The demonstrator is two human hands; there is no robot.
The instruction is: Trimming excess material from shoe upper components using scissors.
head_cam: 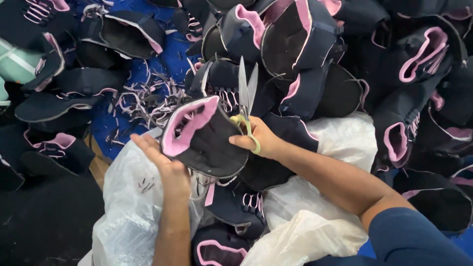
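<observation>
Clear plastic bags (133, 197) lie crumpled near the bottom edge, with dark navy shoe uppers lined in pink resting between and on them. One such shoe upper (204, 135) sits in the middle, its pink-lined opening tilted up. Left hand (170, 167) is curled against its lower left side, holding it. Right hand (258, 140) is closed through the yellow-green handles of scissors (246, 98), blades pointing up, slightly parted. More uppers are heaped on a blue sheet (172, 54) strewn with trimmed scraps (143, 101).
</observation>
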